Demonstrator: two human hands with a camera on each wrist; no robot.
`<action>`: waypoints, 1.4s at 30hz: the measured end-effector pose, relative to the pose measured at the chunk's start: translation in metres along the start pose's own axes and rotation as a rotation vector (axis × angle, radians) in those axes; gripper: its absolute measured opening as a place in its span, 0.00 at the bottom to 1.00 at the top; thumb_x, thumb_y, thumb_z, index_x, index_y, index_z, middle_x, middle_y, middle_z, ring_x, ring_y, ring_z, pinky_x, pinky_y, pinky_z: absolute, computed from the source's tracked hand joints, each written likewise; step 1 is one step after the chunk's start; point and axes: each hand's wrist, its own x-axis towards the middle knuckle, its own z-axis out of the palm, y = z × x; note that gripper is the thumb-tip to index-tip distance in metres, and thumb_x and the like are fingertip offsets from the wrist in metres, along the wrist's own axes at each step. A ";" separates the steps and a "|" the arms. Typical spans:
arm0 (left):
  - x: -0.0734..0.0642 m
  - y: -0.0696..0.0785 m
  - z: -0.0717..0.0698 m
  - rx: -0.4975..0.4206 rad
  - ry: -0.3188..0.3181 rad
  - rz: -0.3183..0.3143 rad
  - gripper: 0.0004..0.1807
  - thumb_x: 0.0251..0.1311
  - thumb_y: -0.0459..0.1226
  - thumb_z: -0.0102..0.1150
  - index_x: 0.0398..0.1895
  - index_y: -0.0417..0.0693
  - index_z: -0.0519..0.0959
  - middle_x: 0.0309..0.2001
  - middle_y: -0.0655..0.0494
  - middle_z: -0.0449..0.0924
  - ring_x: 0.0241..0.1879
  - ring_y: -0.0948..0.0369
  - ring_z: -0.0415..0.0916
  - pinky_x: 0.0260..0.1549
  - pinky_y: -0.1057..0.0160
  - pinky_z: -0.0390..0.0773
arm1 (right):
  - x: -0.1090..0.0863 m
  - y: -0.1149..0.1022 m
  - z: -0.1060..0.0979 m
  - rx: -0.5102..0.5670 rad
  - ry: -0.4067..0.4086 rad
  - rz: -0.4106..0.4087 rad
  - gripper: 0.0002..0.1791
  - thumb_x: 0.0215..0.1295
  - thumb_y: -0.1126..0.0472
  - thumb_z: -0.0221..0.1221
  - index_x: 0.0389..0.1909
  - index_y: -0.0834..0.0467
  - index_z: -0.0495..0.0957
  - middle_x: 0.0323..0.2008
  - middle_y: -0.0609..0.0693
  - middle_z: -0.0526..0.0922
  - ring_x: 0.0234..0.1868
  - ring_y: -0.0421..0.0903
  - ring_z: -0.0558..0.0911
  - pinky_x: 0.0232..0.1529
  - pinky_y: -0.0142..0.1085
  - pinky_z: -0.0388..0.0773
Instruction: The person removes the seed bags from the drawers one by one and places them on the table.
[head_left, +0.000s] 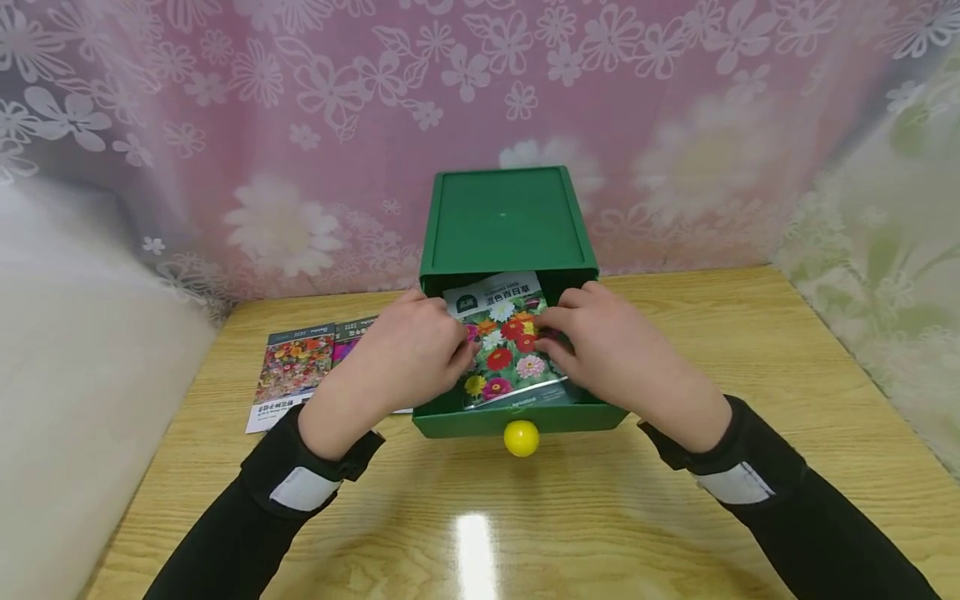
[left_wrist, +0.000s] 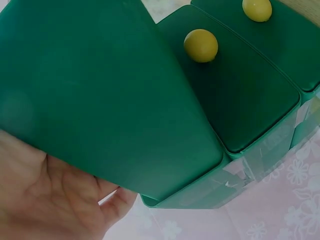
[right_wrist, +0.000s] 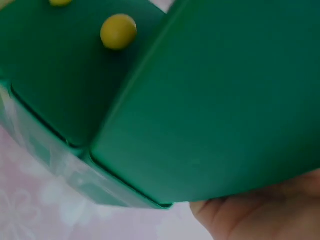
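Note:
A seed packet (head_left: 504, 343) with bright flowers lies inside the pulled-out green drawer (head_left: 450, 423). My left hand (head_left: 408, 350) reaches over the drawer's left side, its thumb at the packet's left edge; its other fingertips are partly hidden. From the right, my right hand (head_left: 607, 346) rests its thumb and index finger on the packet's printed face. In the left wrist view, my left hand (left_wrist: 55, 192) is beside the drawer's outer side. Only part of my right hand (right_wrist: 270, 212) shows in the right wrist view, below the drawer side.
The green drawer box (head_left: 506, 217) stands before a floral curtain (head_left: 450, 92). A yellow knob (head_left: 521, 438) sticks out from the drawer front. Left of the box, a seed packet (head_left: 294, 375) lies on the wooden table (head_left: 390, 517), beside another one (head_left: 351, 333) partly behind my left hand.

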 end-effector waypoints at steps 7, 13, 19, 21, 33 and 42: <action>0.001 0.002 0.003 0.000 0.001 -0.006 0.17 0.62 0.42 0.49 0.13 0.58 0.70 0.12 0.64 0.62 0.21 0.63 0.60 0.31 0.61 0.60 | -0.002 0.003 -0.002 0.311 0.070 0.089 0.08 0.59 0.53 0.60 0.37 0.51 0.82 0.34 0.42 0.75 0.27 0.37 0.72 0.27 0.32 0.71; 0.001 0.003 0.004 -0.025 0.023 0.003 0.10 0.63 0.43 0.50 0.23 0.57 0.73 0.20 0.67 0.70 0.24 0.62 0.60 0.30 0.61 0.59 | -0.004 0.011 -0.005 0.587 0.088 0.212 0.10 0.60 0.55 0.59 0.41 0.51 0.82 0.37 0.43 0.76 0.30 0.37 0.76 0.30 0.35 0.74; 0.000 0.003 0.002 -0.083 0.036 0.010 0.08 0.64 0.43 0.49 0.27 0.57 0.74 0.18 0.68 0.66 0.22 0.65 0.61 0.30 0.62 0.61 | -0.007 0.016 -0.010 0.877 0.088 0.349 0.17 0.61 0.50 0.58 0.46 0.55 0.80 0.46 0.47 0.77 0.39 0.41 0.79 0.41 0.36 0.76; 0.001 0.003 0.000 -0.102 0.035 -0.006 0.08 0.64 0.44 0.48 0.30 0.57 0.75 0.18 0.68 0.66 0.21 0.65 0.62 0.31 0.63 0.62 | -0.008 0.016 -0.011 0.937 0.091 0.380 0.19 0.60 0.49 0.58 0.47 0.56 0.80 0.48 0.48 0.76 0.42 0.42 0.79 0.43 0.36 0.75; -0.004 0.006 -0.010 -0.339 0.112 -0.220 0.08 0.58 0.50 0.57 0.27 0.59 0.77 0.24 0.71 0.72 0.27 0.66 0.64 0.26 0.64 0.66 | -0.030 0.016 -0.021 0.834 0.068 0.408 0.18 0.58 0.44 0.59 0.44 0.51 0.81 0.41 0.46 0.79 0.33 0.44 0.78 0.38 0.38 0.74; -0.020 0.009 -0.017 -0.552 0.181 -0.340 0.10 0.56 0.56 0.56 0.30 0.65 0.77 0.27 0.72 0.73 0.24 0.67 0.67 0.23 0.62 0.68 | -0.042 0.005 -0.021 0.857 0.093 0.314 0.12 0.59 0.50 0.60 0.41 0.50 0.81 0.39 0.44 0.79 0.33 0.41 0.80 0.34 0.36 0.76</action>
